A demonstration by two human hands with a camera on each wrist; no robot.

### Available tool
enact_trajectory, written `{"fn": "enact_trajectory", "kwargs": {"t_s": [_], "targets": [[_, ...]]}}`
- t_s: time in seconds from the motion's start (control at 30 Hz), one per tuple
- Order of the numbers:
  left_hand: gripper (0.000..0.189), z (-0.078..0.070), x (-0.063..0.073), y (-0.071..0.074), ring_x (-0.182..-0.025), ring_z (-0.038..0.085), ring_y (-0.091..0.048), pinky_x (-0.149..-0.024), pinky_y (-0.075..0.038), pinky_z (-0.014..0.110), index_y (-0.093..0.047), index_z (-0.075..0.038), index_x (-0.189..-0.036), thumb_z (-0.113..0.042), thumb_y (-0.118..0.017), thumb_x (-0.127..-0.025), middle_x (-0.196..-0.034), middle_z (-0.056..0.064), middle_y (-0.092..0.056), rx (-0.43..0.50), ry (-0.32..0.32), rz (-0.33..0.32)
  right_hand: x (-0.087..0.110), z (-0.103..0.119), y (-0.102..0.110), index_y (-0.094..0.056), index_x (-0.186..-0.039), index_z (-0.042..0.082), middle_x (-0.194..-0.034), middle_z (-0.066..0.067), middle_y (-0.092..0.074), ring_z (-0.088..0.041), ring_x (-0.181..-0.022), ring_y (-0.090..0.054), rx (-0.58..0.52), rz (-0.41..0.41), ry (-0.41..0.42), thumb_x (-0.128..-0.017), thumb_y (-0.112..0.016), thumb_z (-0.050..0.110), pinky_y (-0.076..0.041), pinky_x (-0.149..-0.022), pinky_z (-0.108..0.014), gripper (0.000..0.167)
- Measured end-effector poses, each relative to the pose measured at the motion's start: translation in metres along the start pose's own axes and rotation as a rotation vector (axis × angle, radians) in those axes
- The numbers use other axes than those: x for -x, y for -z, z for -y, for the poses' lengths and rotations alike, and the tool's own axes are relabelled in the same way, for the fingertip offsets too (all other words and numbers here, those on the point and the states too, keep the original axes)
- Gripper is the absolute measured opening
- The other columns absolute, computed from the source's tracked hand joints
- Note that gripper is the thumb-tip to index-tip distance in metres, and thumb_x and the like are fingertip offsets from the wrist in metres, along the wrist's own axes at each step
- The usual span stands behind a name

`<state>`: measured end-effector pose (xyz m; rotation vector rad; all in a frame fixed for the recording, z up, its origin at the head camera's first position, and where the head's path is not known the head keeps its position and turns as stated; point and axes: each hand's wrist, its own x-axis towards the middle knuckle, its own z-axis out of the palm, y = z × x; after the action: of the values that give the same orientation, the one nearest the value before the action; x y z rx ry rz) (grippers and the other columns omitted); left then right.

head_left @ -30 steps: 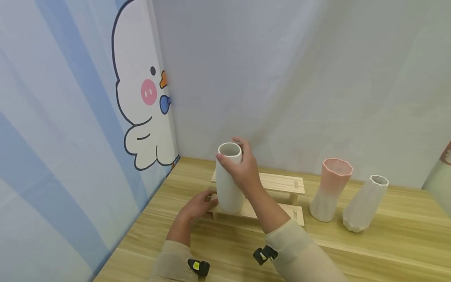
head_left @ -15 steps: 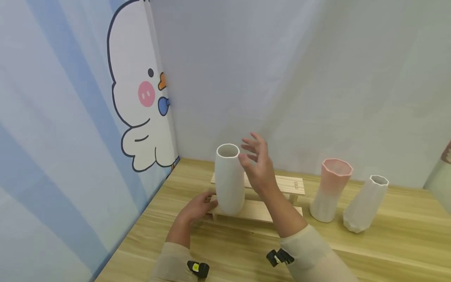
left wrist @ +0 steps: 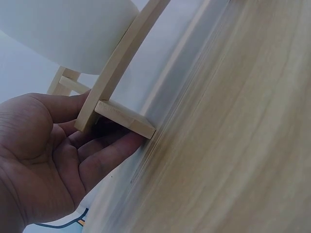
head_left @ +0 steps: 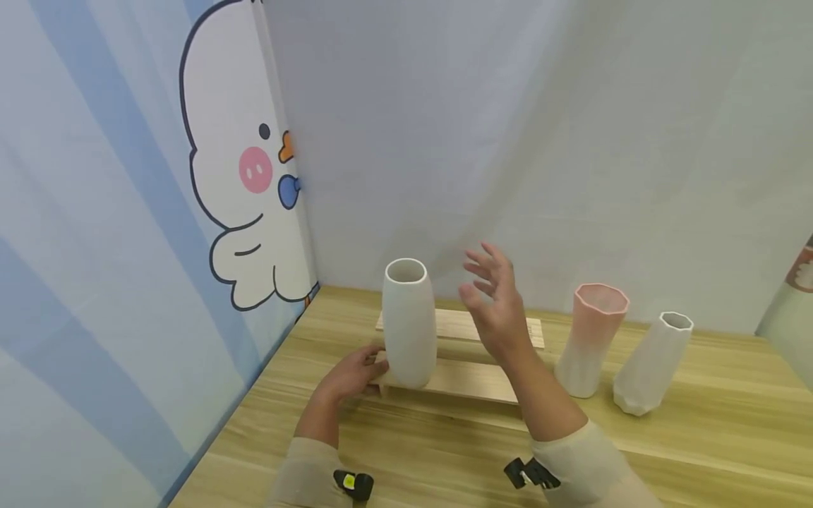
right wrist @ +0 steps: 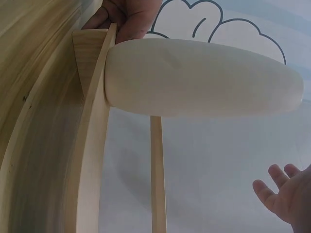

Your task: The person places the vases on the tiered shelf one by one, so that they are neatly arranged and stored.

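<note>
A tall white vase (head_left: 409, 331) stands upright on the lower front step of a two-step wooden stand (head_left: 473, 381), near its left end. My left hand (head_left: 352, 372) grips that end of the stand beside the vase. In the left wrist view, the thumb lies along the step's edge and the fingers (left wrist: 109, 162) curl round the leg below. My right hand (head_left: 498, 310) is raised to the right of the vase, apart from it, fingers loosely spread and holding nothing. It hides part of the stand's right side in the head view.
Right of the stand, a pink-and-white vase (head_left: 591, 339) and a narrow-necked white faceted vase (head_left: 654, 363) stand on the wooden table (head_left: 438, 451). A grey-white curtain (head_left: 508, 141) closes the back, and a blue-striped cloth with a cartoon duck (head_left: 235, 141) hangs at left.
My right hand has let go of the white vase's rim and moved away to the right. The vase stays on the lower step, and my left hand keeps its grip on the stand.
</note>
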<state>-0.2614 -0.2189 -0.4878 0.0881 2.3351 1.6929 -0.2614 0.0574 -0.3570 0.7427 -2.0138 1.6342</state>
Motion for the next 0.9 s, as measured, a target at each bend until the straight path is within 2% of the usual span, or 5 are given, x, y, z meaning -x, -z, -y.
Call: {"fn": "enact_trajectory", "kwargs": {"t_s": [0.2, 0.27, 0.57, 0.73, 0.9], "targets": [[0.051, 0.000, 0.001, 0.001, -0.126, 0.039, -0.054, -0.087, -0.058, 0.046, -0.045, -0.007, -0.145, -0.027, -0.058, -0.100, -0.154, 0.027, -0.034, 0.013, -0.009, 0.011, 0.008, -0.006, 0.013, -0.028, -0.151, 0.025, -0.146, 0.003, -0.049, -0.023, -0.131, -0.050, 0.008, -0.026, 0.019, -0.094, -0.056, 0.028, -0.042, -0.107, -0.053, 0.064], [0.051, 0.000, 0.001, 0.001, -0.126, 0.039, -0.054, -0.086, -0.058, 0.045, -0.045, -0.007, -0.145, -0.028, -0.059, -0.100, -0.153, 0.027, -0.034, 0.014, -0.011, 0.012, 0.012, -0.003, 0.017, -0.029, -0.151, 0.021, -0.146, -0.001, -0.050, -0.026, -0.130, -0.051, 0.007, -0.037, 0.026, -0.093, -0.056, 0.025, -0.042, -0.107, -0.054, 0.064], [0.051, -0.002, 0.002, 0.001, -0.129, 0.040, -0.051, -0.086, -0.058, 0.044, -0.045, -0.007, -0.145, -0.028, -0.059, -0.100, -0.153, 0.028, -0.034, 0.001, -0.008, 0.009, 0.025, -0.016, 0.036, -0.028, -0.151, 0.027, -0.148, -0.002, -0.048, -0.024, -0.131, -0.051, 0.025, -0.032, 0.040, -0.096, -0.053, 0.023, -0.042, -0.107, -0.052, 0.061], [0.052, 0.000, 0.001, 0.001, -0.127, 0.040, -0.053, -0.085, -0.058, 0.043, -0.045, -0.005, -0.145, -0.028, -0.059, -0.100, -0.151, 0.028, -0.037, 0.005, -0.022, 0.017, 0.033, -0.018, 0.046, -0.028, -0.151, 0.026, -0.147, -0.007, -0.049, -0.025, -0.130, -0.052, 0.026, -0.049, 0.047, -0.096, -0.052, 0.022, -0.045, -0.107, -0.039, 0.060], [0.053, 0.000, 0.001, 0.001, -0.130, 0.041, -0.049, -0.085, -0.058, 0.043, -0.045, -0.006, -0.145, -0.029, -0.059, -0.099, -0.152, 0.028, -0.035, 0.010, -0.025, 0.015, 0.039, -0.018, 0.054, -0.030, -0.151, 0.015, -0.145, -0.010, -0.051, -0.025, -0.127, -0.054, 0.004, -0.079, 0.091, -0.097, -0.052, 0.019, -0.046, -0.104, -0.027, 0.059]]}}
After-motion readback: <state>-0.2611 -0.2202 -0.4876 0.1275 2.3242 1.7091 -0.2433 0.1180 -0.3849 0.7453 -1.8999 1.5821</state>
